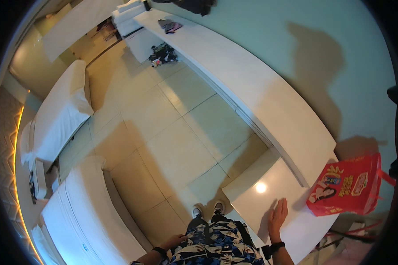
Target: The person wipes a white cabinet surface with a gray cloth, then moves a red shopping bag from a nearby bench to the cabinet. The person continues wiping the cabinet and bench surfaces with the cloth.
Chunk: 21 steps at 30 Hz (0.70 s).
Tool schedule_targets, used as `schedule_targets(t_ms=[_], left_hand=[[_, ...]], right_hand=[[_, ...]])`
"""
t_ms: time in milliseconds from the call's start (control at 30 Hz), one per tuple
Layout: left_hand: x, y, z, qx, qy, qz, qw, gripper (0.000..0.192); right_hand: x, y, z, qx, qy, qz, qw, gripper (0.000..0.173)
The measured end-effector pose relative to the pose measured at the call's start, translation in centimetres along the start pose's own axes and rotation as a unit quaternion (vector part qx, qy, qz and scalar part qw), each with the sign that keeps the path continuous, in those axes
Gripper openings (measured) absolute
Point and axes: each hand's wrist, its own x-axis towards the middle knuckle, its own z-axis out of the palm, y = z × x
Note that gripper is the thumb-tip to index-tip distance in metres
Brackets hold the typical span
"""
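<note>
My right hand (278, 215) is held flat with the fingers straight, over or on the white cabinet top (252, 198); contact is hard to judge. It holds nothing. To its right a red shopping bag (346, 185) with pink handles, a printed figure and writing stands on the same top. My left hand (177, 240) hangs low beside the hem of my blue patterned shirt (215, 246). Its fingertips are partly lost against the cloth, so whether they grip anything is unclear. Both wrists wear dark bands.
A long white counter (238, 69) runs along the wall, with a folded cloth (169, 26) at its far end. Beneath it lies a dark heap (164, 54). White-covered beds (86, 215) line the left, with a small white stand (41, 179) between them. Tiled floor (172, 132) lies ahead.
</note>
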Motion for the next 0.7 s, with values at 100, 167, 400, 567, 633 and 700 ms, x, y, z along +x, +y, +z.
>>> schedule_targets(t_ms=[100,167,400,567,633,700], left_hand=[[-0.6,0.4,-0.3,-0.103,0.044,-0.040,0.993,0.055],[-1.1,0.5,-1.4,-0.058,0.085,0.007,0.995,0.055],[0.3,0.1,-8.5,0.051,0.134,0.064,0.988,0.045],[2.4,0.8,-14.7,-0.002,0.264,0.061,0.963,0.033],[2.6,2.1,-18.0,0.008,0.241,0.031,0.970,0.032],[3.3,3.4,-20.3,0.014,0.248,0.041,0.968,0.031]], right_hand=[[8.9,-2.8,0.4,0.002,0.074,-0.151,0.986,0.061],[15.6,-5.4,0.9,0.019,0.097,-0.197,0.975,0.062],[34.0,-14.2,3.3,-0.119,0.028,-0.101,0.987,0.063],[35.9,-13.7,5.5,-0.200,-0.031,-0.100,0.974,0.071],[35.8,-13.4,6.2,-0.208,-0.016,-0.098,0.973,0.073],[35.8,-13.0,5.9,-0.227,-0.031,-0.074,0.971,0.074]])
